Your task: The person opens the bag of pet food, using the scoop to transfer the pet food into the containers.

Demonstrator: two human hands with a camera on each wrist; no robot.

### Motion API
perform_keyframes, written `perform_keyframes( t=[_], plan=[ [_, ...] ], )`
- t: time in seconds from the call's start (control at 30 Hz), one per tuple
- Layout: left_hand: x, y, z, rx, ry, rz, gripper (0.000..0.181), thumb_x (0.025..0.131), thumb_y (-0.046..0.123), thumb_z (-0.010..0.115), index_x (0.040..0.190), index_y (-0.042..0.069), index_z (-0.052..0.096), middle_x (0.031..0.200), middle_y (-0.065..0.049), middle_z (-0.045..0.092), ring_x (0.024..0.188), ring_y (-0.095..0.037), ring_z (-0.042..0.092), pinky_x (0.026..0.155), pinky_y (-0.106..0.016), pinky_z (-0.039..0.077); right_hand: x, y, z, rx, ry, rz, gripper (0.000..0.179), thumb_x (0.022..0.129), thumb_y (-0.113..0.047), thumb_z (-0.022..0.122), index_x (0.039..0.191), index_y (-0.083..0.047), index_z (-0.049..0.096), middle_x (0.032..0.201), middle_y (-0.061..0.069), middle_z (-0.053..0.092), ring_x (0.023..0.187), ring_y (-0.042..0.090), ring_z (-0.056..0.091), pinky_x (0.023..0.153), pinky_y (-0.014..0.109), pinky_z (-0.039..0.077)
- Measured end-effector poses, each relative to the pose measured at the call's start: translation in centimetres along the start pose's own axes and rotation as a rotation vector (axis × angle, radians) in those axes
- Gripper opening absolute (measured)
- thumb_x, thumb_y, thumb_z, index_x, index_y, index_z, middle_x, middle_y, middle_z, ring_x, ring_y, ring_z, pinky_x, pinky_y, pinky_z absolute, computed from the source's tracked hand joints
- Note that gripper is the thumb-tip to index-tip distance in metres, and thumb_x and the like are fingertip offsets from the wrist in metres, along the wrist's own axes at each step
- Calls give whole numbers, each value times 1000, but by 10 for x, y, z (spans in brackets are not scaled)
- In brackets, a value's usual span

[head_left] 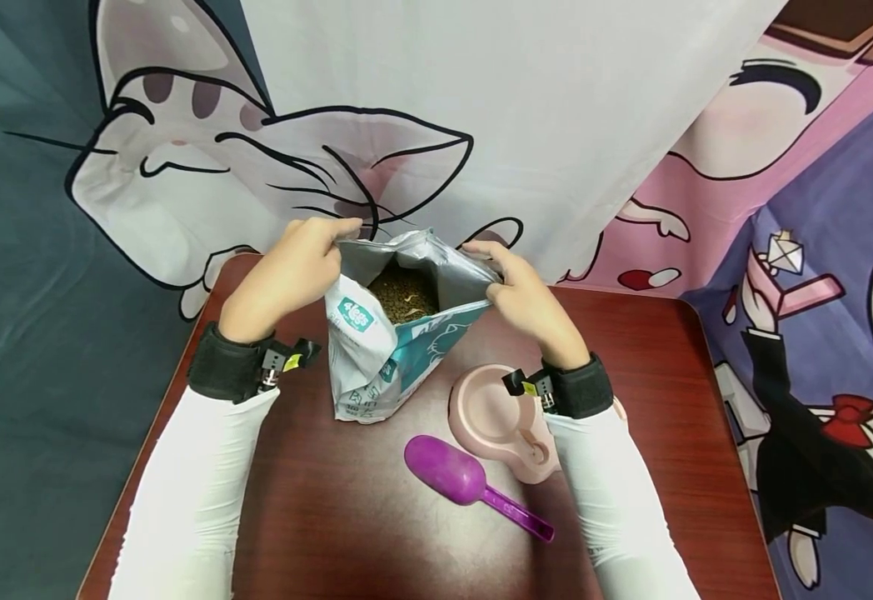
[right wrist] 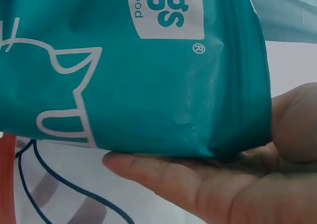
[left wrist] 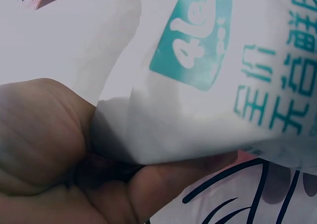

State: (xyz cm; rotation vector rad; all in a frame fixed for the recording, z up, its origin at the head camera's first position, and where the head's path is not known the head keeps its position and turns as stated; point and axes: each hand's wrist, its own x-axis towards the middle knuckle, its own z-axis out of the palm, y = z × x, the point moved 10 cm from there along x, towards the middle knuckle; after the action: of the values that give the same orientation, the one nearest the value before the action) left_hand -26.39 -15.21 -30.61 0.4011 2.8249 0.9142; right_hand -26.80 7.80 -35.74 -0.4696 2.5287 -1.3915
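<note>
A white and teal pet food bag (head_left: 361,371) stands on the table with its mouth spread wide. Brown kibble (head_left: 404,296) shows inside, against the silver lining. My left hand (head_left: 292,268) grips the bag's upper left edge, and in the left wrist view the thumb and fingers pinch the white side panel (left wrist: 163,120). On the opposite side my right hand (head_left: 521,296) holds the upper right edge. The right wrist view has its fingers (right wrist: 163,177) along the teal panel (right wrist: 148,95). Some fingertips are hidden behind the bag.
A purple scoop (head_left: 447,471) lies in front of the bag, its handle pointing right. Beside it sits a pale pink pet bowl (head_left: 487,408), partly covered by my right forearm. Cartoon-printed cloth (head_left: 556,125) hangs behind the reddish-brown table (head_left: 669,400).
</note>
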Motion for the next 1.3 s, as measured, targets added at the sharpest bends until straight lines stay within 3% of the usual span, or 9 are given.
perform_keyframes(
  t=[0.1, 0.2, 0.33, 0.43, 0.53, 0.63, 0.77, 1.1, 1.3],
  plan=[
    [0, -1, -2, -16, 33, -7, 56, 97, -1, 35, 151, 2, 51, 145, -18, 60, 90, -28, 59, 75, -41, 44, -3, 10, -1, 12, 2, 48, 69, 85, 6, 44, 152, -12, 49, 144, 12, 58, 106, 25, 59, 88, 36, 47],
    [0, -4, -2, -35, 73, -33, 54, 98, 5, 39, 149, 5, 54, 108, -16, 74, 56, -19, 45, 62, -36, 42, -9, 23, 5, 91, -34, 137, 61, 92, -4, 43, 152, -13, 49, 145, 13, 54, 101, 25, 60, 89, 40, 57],
    [-1, -8, 4, -72, 93, -62, 51, 97, 13, 44, 146, 10, 60, 59, -1, 41, 47, -12, 27, 53, -33, 33, -16, 34, 24, 319, -115, 225, 46, 100, -15, 39, 143, -7, 53, 139, 16, 53, 119, 27, 58, 97, 58, 56],
    [-1, -14, 12, -150, 81, -89, 49, 101, 18, 47, 148, 13, 58, 60, 2, 34, 50, -13, 27, 56, -34, 33, -18, 38, 37, 488, -138, 256, 42, 102, -20, 39, 137, -3, 52, 129, 16, 57, 129, 30, 55, 98, 63, 52],
    [-2, -20, 20, -244, 69, -124, 48, 104, 21, 46, 151, 12, 54, 88, -9, 59, 66, -21, 44, 72, -37, 42, -20, 40, 43, 635, -128, 271, 25, 100, -19, 41, 114, -6, 57, 103, 7, 64, 115, 25, 63, 90, 58, 56],
    [-4, -21, 23, -297, 80, -131, 48, 107, 19, 40, 151, 7, 53, 104, -16, 56, 92, -27, 50, 89, -41, 40, -20, 39, 45, 750, -123, 263, 9, 98, -12, 42, 92, -11, 49, 79, -4, 61, 92, 15, 65, 82, 48, 56],
    [-5, -14, 18, -259, 122, -87, 44, 109, 16, 35, 142, 0, 60, 69, -6, 37, 70, -25, 45, 72, -39, 41, -20, 35, 53, 850, -159, 218, 31, 89, -2, 40, 116, 0, 55, 82, -1, 62, 82, 14, 61, 85, 44, 53],
    [-6, 0, -4, -66, 150, -15, 38, 107, 8, 42, 132, 1, 69, 78, -18, 60, 71, -30, 46, 66, -38, 37, -27, 36, 94, 1043, -175, 146, 78, 66, 12, 33, 144, 11, 37, 108, 3, 57, 90, 9, 57, 80, 22, 51],
    [-7, 4, -23, 36, 208, 33, 37, 104, 2, 45, 127, 3, 73, 53, -3, 39, 56, -21, 32, 53, -34, 29, -20, 38, 135, 1105, -133, 26, 99, 59, 9, 35, 157, 13, 20, 122, 4, 53, 102, 8, 54, 86, 19, 50]
  ],
)
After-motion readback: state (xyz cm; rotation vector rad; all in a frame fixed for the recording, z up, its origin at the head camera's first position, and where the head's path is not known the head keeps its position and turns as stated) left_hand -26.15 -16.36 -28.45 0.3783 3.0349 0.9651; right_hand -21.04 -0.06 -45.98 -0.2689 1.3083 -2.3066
